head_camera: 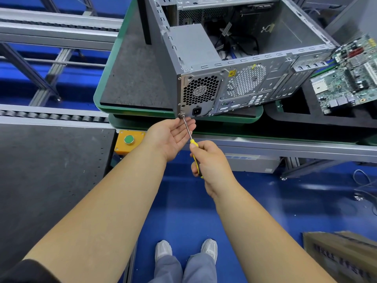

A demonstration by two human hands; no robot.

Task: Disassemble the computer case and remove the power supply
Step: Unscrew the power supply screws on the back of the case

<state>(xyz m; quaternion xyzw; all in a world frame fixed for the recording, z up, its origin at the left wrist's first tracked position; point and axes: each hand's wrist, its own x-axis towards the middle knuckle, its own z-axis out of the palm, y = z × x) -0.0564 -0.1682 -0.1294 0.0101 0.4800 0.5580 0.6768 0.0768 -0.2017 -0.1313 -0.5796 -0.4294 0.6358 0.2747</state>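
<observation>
An open grey computer case (265,84) lies on its side on a green-edged tray (106,82), its rear panel facing me. The grey power supply (191,45) sits in the case's near left corner, its honeycomb fan grille (201,91) showing at the rear. My right hand (208,160) grips a yellow-handled screwdriver (188,130) whose tip is on a screw (181,115) at the rear panel's lower left corner. My left hand (171,133) is cupped palm-up under the shaft and the screw, fingers relaxed.
A green motherboard (344,78) rests tilted on black foam at the right. A yellow box with a green button (129,139) sits on the conveyor frame. A dark mat (51,170) is at left; a cardboard box (342,258) stands on the blue floor at lower right.
</observation>
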